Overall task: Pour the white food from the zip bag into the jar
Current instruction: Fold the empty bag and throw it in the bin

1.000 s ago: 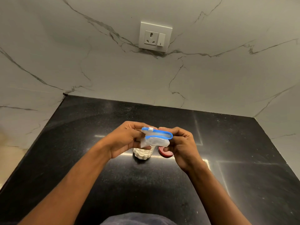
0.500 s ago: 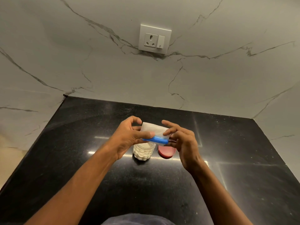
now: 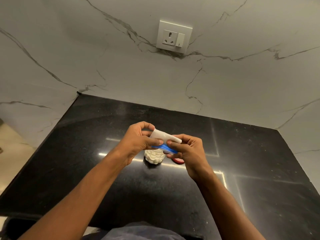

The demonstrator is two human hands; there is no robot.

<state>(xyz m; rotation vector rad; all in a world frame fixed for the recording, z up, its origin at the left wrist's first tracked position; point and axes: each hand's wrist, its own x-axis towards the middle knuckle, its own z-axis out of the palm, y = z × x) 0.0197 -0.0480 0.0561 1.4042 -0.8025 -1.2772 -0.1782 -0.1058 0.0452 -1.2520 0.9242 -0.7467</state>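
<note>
Small clear zip bag with blue zip strip [image 3: 164, 138] held upside down, blue mouth low, right over clear glass jar of white food [image 3: 154, 156] so food drops in. Left hand [image 3: 138, 142] fingers pinch bag's left end; right hand [image 3: 187, 149] fingers pinch right end. Red round lid [image 3: 178, 161] off, just right of jar on black shiny bench [image 3: 86, 153]. Bag looks nearly empty.

Zip bag [image 3: 165, 138]: clear, blue zip edge downward, inverted above jar. Jar [image 3: 154, 156]: clear, upright, white food inside.
</note>
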